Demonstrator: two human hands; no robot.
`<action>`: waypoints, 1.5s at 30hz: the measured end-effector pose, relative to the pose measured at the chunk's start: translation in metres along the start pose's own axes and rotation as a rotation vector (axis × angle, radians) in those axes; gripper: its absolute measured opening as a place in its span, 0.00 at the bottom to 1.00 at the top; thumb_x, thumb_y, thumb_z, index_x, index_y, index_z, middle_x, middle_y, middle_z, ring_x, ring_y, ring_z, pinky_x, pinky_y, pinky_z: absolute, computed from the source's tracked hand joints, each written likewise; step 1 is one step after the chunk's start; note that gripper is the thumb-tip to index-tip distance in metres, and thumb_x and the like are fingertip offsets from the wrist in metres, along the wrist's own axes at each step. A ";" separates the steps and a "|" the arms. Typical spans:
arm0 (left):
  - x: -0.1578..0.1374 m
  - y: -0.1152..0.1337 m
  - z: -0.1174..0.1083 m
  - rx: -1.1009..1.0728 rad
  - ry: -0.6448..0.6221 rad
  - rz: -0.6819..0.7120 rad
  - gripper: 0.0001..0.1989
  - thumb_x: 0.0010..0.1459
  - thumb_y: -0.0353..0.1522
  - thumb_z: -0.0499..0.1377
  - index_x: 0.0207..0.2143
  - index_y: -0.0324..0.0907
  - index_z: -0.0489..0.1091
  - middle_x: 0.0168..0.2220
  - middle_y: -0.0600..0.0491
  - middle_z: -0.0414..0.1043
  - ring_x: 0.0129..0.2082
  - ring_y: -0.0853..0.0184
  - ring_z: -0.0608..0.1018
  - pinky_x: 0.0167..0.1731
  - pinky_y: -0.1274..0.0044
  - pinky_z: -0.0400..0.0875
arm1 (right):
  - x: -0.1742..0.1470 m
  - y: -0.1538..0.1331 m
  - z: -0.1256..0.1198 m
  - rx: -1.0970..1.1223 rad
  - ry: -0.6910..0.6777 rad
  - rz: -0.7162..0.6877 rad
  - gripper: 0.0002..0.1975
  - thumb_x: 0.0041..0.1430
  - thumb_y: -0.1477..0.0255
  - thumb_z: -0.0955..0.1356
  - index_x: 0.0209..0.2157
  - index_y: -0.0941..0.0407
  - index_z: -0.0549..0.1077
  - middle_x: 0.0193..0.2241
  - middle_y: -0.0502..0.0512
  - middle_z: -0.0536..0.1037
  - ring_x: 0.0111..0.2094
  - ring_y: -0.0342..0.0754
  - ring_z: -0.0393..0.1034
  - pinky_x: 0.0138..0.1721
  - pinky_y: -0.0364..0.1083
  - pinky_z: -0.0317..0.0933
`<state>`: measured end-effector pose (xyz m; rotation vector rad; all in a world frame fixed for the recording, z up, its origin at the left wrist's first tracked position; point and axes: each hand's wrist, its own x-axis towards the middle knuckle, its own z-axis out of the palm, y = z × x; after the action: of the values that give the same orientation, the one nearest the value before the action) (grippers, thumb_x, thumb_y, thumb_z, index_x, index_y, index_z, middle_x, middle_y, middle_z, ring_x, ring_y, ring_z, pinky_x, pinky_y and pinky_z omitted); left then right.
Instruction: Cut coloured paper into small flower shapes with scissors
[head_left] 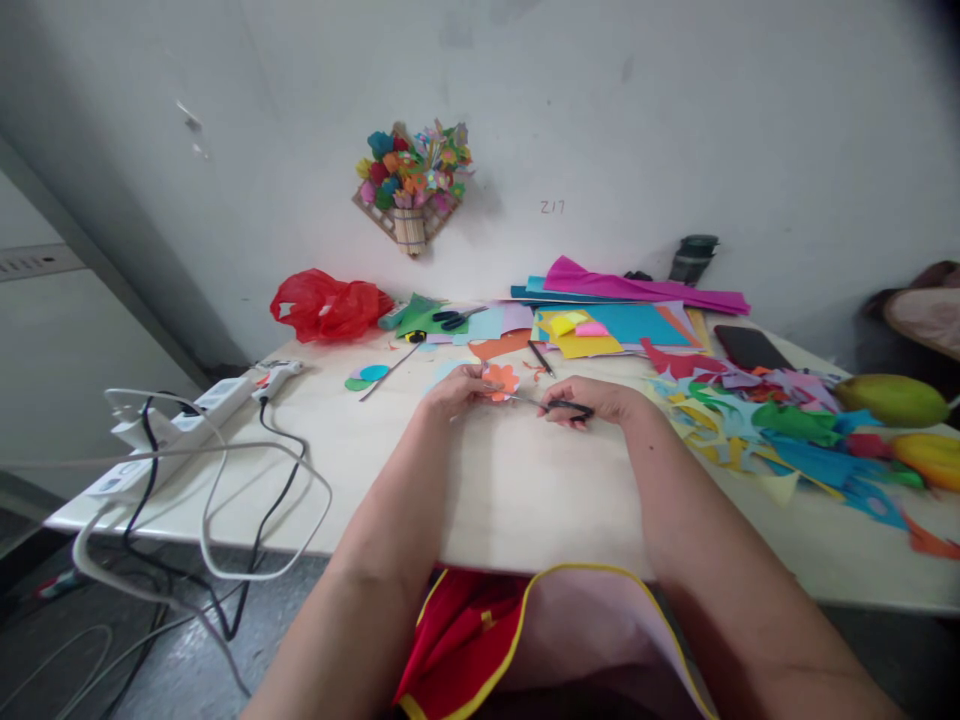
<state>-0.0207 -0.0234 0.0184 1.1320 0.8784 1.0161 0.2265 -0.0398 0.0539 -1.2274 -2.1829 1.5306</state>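
Note:
My left hand [461, 388] pinches the left edge of an orange paper flower [501, 381] with scalloped petals, held just above the table. My right hand [592, 400] is closed around the dark handles of a pair of scissors [564, 406]. Their thin blades point left and reach the lower right edge of the flower; whether the paper lies between them I cannot tell. Beyond my hands lie a dark pen [541, 358], small orange scraps and a piece of orange-brown paper [501, 346].
Paper scraps [787, 425] and mango-like fruits [892, 400] cover the right side. Coloured sheets [645, 325], dark scissors [454, 319] and a red plastic bag [326, 305] lie at the back. Paper circles [367, 376] lie left; a power strip [180, 430] with loose cables occupies the left edge.

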 end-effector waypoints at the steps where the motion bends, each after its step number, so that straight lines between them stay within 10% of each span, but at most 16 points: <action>1: 0.000 0.000 0.000 0.002 -0.001 -0.006 0.17 0.27 0.29 0.76 0.20 0.36 0.73 0.21 0.50 0.75 0.21 0.66 0.77 0.27 0.74 0.75 | 0.000 0.000 0.000 -0.009 -0.002 -0.001 0.13 0.44 0.65 0.74 0.28 0.59 0.75 0.16 0.46 0.69 0.15 0.36 0.57 0.18 0.39 0.49; 45: 0.001 0.000 -0.003 -0.013 0.000 -0.103 0.13 0.36 0.23 0.73 0.27 0.33 0.74 0.24 0.47 0.78 0.24 0.62 0.81 0.31 0.72 0.77 | 0.003 0.001 0.000 -0.020 -0.028 -0.027 0.22 0.41 0.59 0.77 0.33 0.60 0.76 0.17 0.44 0.68 0.16 0.36 0.56 0.19 0.40 0.47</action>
<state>-0.0235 -0.0216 0.0181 1.0645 0.9202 0.9358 0.2251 -0.0374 0.0520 -1.1839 -2.2283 1.5285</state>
